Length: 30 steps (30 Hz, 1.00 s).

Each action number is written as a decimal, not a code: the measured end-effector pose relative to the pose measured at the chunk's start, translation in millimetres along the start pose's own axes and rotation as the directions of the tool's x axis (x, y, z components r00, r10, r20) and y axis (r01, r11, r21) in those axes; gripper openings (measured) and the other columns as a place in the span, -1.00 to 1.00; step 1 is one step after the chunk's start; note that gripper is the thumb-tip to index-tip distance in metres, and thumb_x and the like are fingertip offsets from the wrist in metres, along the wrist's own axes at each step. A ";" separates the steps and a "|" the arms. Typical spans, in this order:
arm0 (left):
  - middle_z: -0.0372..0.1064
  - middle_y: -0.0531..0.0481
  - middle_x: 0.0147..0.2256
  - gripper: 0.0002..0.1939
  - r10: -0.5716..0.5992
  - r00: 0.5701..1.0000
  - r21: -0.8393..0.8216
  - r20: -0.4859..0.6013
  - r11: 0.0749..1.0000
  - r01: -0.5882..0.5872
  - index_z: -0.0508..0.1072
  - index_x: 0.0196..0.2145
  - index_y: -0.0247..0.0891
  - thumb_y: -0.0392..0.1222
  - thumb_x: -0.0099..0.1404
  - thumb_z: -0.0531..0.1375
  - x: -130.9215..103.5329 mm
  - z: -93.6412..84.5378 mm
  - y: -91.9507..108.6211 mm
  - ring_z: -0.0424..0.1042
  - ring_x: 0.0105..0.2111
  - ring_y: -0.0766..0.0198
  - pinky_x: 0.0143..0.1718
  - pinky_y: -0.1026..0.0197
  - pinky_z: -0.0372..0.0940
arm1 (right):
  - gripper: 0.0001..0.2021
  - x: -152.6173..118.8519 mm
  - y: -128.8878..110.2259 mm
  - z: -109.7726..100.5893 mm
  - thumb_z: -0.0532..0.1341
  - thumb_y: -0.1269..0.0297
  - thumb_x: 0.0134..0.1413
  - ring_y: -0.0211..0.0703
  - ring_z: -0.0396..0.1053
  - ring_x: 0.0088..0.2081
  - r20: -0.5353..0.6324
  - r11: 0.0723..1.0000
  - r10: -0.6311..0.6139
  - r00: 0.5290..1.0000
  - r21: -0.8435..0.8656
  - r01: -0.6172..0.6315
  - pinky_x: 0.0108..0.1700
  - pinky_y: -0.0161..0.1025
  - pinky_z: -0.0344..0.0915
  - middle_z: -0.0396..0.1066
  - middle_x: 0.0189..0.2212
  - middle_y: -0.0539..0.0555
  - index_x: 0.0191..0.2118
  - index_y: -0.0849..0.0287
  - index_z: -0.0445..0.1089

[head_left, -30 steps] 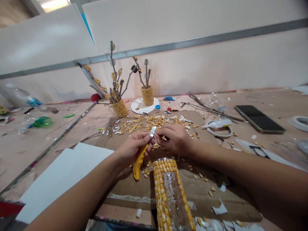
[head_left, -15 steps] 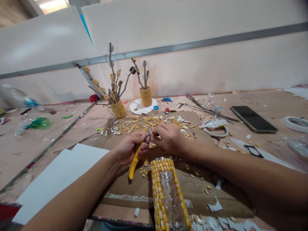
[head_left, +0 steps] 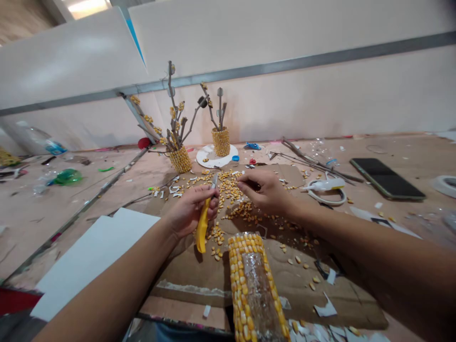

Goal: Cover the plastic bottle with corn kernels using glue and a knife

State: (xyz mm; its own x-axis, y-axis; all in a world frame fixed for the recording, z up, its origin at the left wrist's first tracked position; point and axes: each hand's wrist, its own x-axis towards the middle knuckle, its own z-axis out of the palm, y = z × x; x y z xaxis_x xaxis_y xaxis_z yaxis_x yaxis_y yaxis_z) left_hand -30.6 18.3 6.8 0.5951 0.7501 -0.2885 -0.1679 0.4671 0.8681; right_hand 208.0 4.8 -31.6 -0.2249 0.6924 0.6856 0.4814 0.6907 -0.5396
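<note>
Over kernels (head_left: 245,213), hands (head_left: 264,190) now apart

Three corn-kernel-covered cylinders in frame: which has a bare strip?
The glossy yellow-kernel-covered cylinder nearest the camera: a kernel-free, shiny strip runs down its side. The left yellow kernel-covered pot and right yellow kernel-covered pot, farther back, show no such strip.

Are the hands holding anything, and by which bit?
The left hand holds a knife near where its yellow handle meets the blade. The right hand is curled, and I can't tell whether it holds anything.
</note>
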 end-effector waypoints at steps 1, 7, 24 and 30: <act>0.31 0.11 -0.56 -0.70 0.006 1.000 0.026 -0.008 1.000 -0.006 0.49 -0.36 -0.33 -0.15 0.12 0.51 -0.3 0.8 -0.1 0.29 -0.63 0.45 -0.56 0.40 0.21 | -0.81 1.8 -4.0 -2.3 0.21 0.28 0.33 -0.23 0.38 -0.43 0.028 0.999 0.004 1.000 0.034 -0.005 -0.34 -0.22 0.30 0.53 -0.45 0.02 -0.31 0.13 0.52; 0.55 -0.06 -0.32 -0.66 -0.014 0.996 0.272 0.090 0.962 -0.011 0.60 -0.27 -0.35 -0.24 0.00 0.55 -6.4 4.8 -0.6 0.36 -0.52 0.44 -0.52 0.40 0.25 | -0.82 22.4 -39.3 -46.7 0.28 0.30 0.29 -0.29 0.35 -0.50 0.398 0.986 -0.098 0.912 0.160 0.036 -0.44 -0.25 0.24 0.54 -0.49 -0.02 -0.31 0.10 0.64; 0.53 0.06 -0.39 -0.60 -0.242 0.903 0.446 0.354 0.893 0.065 0.57 -0.23 -0.28 -0.35 -0.03 0.57 -8.0 7.0 -10.4 0.49 -0.39 0.32 -0.36 0.34 0.44 | -0.83 -0.3 -118.1 -63.4 0.26 0.46 0.27 -0.24 0.31 -0.54 0.802 0.939 -0.105 0.588 -0.115 0.324 -0.47 -0.19 0.18 0.49 -0.50 0.02 -0.36 0.11 0.51; 0.55 0.09 -0.43 -0.55 -0.255 0.885 0.413 0.389 0.907 0.080 0.54 -0.24 -0.27 -0.34 -0.07 0.59 -7.1 6.1 -13.1 0.54 -0.45 0.31 -0.39 0.31 0.48 | -0.89 0.3 -123.3 -63.2 0.25 0.51 0.19 -0.24 0.33 -0.52 0.830 0.898 -0.038 0.557 -0.216 0.383 -0.47 -0.17 0.10 0.49 -0.39 0.05 -0.31 0.16 0.45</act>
State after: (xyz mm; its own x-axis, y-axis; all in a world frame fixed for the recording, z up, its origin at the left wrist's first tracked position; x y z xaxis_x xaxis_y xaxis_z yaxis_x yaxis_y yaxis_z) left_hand -27.8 3.9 -0.1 0.8756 0.3623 -0.3196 0.2197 0.2906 0.9313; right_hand 202.1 -93.3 66.0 -0.8466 0.5322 -0.0033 0.5289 0.8407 -0.1162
